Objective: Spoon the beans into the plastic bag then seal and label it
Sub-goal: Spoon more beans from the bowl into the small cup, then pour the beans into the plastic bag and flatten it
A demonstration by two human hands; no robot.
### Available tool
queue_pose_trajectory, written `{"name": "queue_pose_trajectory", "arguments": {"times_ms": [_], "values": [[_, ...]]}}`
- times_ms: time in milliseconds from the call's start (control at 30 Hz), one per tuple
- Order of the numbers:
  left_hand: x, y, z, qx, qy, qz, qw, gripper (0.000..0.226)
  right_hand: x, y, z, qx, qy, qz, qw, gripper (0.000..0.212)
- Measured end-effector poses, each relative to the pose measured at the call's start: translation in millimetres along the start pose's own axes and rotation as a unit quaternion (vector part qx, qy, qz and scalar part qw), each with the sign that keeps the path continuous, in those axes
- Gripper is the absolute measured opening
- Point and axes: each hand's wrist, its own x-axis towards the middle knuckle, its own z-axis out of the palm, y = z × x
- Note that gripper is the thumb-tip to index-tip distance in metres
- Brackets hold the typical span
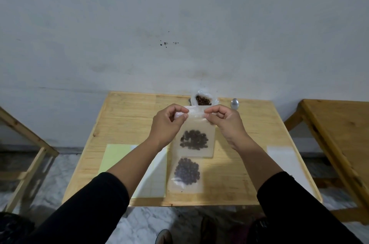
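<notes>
Both hands, left (169, 122) and right (223, 122), pinch top strip of bag (194, 124) holding beans (194, 140). Filling looks done; sealing underway, label left. Second filled bag (186, 172) on table (123, 120).

Bag (194, 134): clear plastic, flat, rectangular, held upright above the table with its top strip pinched at both corners; the lower edge hangs free. A dark clump of beans (194, 140) is seen settled in its lower half. Second bag (185, 174): clear plastic, laid flat on the table just below the first, its dark beans gathered in a rounded heap at the middle. Open bag (203, 100): crumpled clear plastic, stood at the table's far edge, mouth spread, brown beans visible inside. Spoon (234, 103): metal, laid near the far edge, just right of the open bag, bowl visible.
</notes>
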Motion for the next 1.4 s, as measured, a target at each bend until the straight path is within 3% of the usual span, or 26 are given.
{"name": "queue_pose_trajectory", "arguments": {"times_ms": [400,600,833,1000,1133,1267,1400], "values": [[-6.6,1.9,11.5,0.028,0.015,-0.011,0.999,0.012,-2.7,9.5,21.5,-0.018,0.012,0.022,1.0,0.014],[-2.3,-7.5,4.2,0.032,0.083,-0.041,0.995,0.002,-15.8,27.1,14.3,-0.021,-0.047,0.083,0.995,0.015],[-30.5,-55.2,7.7,0.14,-0.014,-0.127,0.982,0.028,-38.9,83.9,29.1,-0.04,0.055,0.16,0.985,0.009],[-49.0,-81.5,21.2,0.238,-0.087,-0.157,0.954,0.046,-46.1,120.8,36.4,-0.147,0.076,0.194,0.967,0.007],[-52.2,-90.3,26.7,0.257,-0.153,-0.156,0.941,0.067,-42.0,127.8,41.7,-0.238,0.057,0.164,0.956,0.017],[-50.2,-95.1,27.8,0.346,-0.209,-0.113,0.907,0.053,-45.6,137.5,44.3,-0.386,0.019,0.044,0.921,0.028],[-50.3,-94.9,29.3,0.383,-0.219,-0.084,0.893,0.054,-52.4,140.4,46.8,-0.491,-0.01,-0.041,0.87,0.031]]}}
